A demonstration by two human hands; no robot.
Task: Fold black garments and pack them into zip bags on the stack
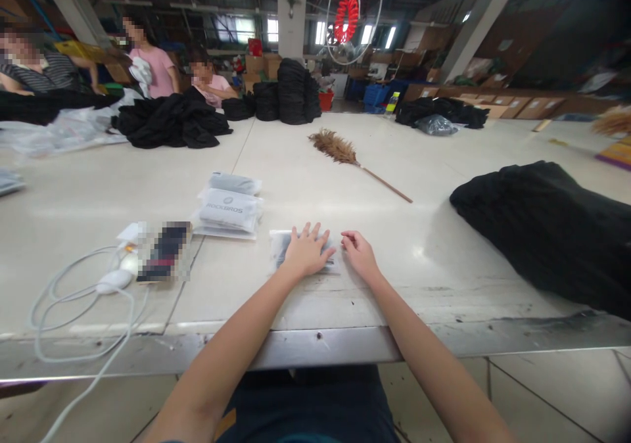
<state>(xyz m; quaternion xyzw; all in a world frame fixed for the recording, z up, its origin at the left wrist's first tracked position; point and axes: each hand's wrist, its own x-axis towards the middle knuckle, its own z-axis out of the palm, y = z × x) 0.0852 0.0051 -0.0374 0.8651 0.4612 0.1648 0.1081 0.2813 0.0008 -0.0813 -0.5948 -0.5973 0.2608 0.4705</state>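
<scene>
A flat clear plastic bag with a dark garment inside lies on the white table just past its near edge. My left hand presses flat on top of the bag, fingers spread. My right hand rests at the bag's right edge with its fingers curled, touching or pinching that edge. A small stack of finished white and grey packaged bags sits to the left and a little farther back.
A phone and a white charger with a looping cable lie at the near left. A heap of black fabric fills the right. A feather duster lies mid-table. Black garment piles and three seated people are far left.
</scene>
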